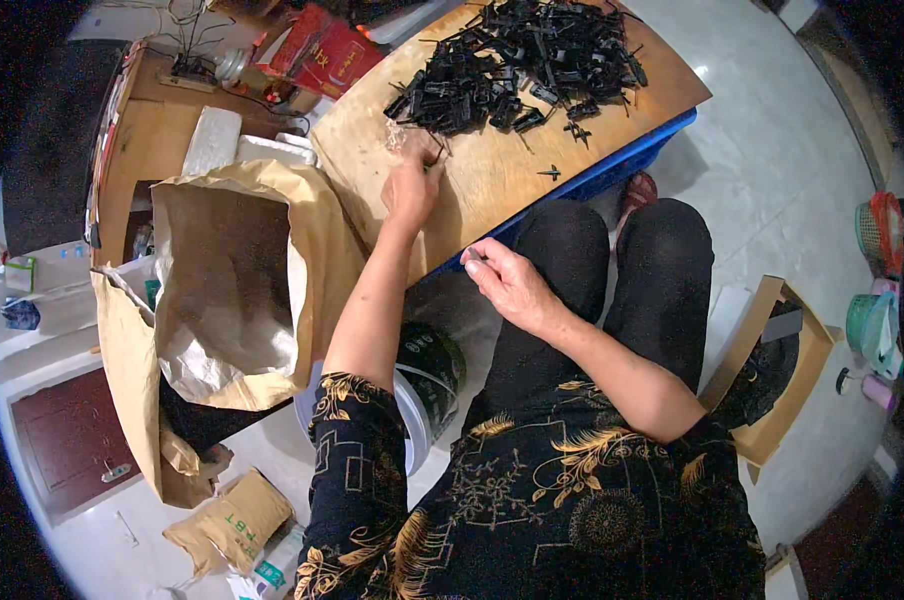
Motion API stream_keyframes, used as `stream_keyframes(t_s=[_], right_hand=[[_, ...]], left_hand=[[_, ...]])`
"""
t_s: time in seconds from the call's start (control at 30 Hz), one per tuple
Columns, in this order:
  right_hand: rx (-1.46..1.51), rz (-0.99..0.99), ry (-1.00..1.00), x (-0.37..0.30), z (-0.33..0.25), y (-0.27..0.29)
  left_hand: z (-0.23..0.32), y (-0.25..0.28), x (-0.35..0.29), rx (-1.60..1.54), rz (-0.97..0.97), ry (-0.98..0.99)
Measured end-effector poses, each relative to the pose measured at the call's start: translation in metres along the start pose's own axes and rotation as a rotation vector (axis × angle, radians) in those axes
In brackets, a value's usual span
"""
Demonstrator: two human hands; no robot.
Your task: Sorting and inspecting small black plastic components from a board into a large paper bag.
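A heap of small black plastic parts (pixel 532 55) with thin sprue-like sticks covers the far side of the wooden board (pixel 492 185). At the heap's near left edge is my left hand (pixel 412 190), its fingers closed around a thin dark piece that I see only in part. My right hand (pixel 517 290) hovers by the board's near edge, beside my knee. Between its thumb and fingers is a small dark grey piece (pixel 475 256), mostly hidden. One loose black part (pixel 577 131) and a small green-black part (pixel 550 173) lie apart from the heap.
A large brown paper sack (pixel 317 235) with a silvery lining stands left of the board. Below it are a white-rimmed bucket (pixel 417 425) and a tan packet (pixel 234 525). Blue plastic (pixel 662 140) supports the board. A cardboard box (pixel 762 300) with dark contents sits at right.
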State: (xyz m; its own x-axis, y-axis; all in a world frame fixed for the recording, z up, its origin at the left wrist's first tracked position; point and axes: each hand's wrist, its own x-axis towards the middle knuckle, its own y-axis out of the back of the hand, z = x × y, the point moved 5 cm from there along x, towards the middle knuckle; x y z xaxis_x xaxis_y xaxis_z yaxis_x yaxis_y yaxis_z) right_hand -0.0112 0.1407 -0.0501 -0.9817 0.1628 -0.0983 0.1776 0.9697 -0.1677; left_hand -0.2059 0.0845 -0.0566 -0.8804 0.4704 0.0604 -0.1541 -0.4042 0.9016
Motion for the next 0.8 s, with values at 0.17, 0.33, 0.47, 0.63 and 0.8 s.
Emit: stream_keyframes(t_s=[0.17, 0.33, 0.47, 0.63, 0.8], right_hand=[[0.092, -0.060, -0.020, 0.002, 0.002, -0.007], [0.503, -0.025, -0.364, -0.001, 0.001, 0.011], [0.602, -0.067, -0.348, -0.004, -0.011, 0.012], [0.523, -0.255, -0.383, -0.010, -0.015, 0.000], [0.407, -0.308, -0.359, -0.012, -0.015, -0.001]], left_hand=[[-0.021, 0.019, -0.027, -0.095, 0.049, 0.008], [0.014, 0.040, -0.079, -0.655, -0.083, 0.053], [0.042, 0.062, -0.139, -0.884, -0.208, 0.131], [0.045, 0.059, -0.175, -0.884, -0.254, 0.026], [0.043, 0.049, -0.190, -1.032, -0.349, 0.223]])
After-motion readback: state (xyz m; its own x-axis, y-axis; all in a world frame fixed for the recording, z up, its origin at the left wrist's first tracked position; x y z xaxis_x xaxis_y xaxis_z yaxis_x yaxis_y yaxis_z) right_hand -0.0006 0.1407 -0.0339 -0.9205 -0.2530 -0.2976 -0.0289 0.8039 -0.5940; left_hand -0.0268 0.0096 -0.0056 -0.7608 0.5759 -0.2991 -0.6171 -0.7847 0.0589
